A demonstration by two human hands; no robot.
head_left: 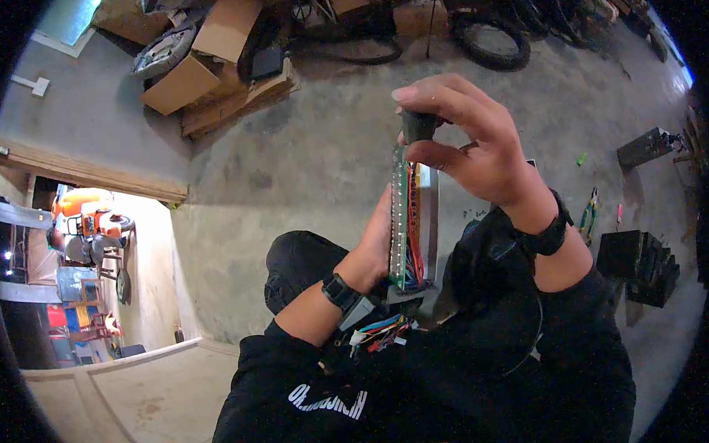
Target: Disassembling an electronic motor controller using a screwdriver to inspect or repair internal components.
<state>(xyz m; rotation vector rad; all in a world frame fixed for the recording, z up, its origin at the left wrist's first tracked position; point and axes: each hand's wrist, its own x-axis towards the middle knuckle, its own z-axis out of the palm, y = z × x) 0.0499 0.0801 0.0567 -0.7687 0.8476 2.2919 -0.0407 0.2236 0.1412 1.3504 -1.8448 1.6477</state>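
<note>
My left hand (375,239) grips a long narrow circuit board (399,223) from its left side, and most of its fingers are hidden behind it. The board stands tilted above my lap, with a row of solder points along its edge. Red, orange and blue wires (416,251) run along its right side, beside a pale metal strip. At the far end of the board, my right hand (471,136) pinches a short black tapered piece (419,127) between thumb and fingers; its exact kind I cannot make out. A bundle of coloured wires with white connectors (383,333) hangs over my lap.
Green-and-yellow-handled pliers (589,208) lie on the concrete floor at right, near black blocks (636,261) and a grey metal box (646,148). Cardboard boxes (228,26) and a tyre (490,41) sit at the back. An orange machine (97,222) stands beyond the doorway at left.
</note>
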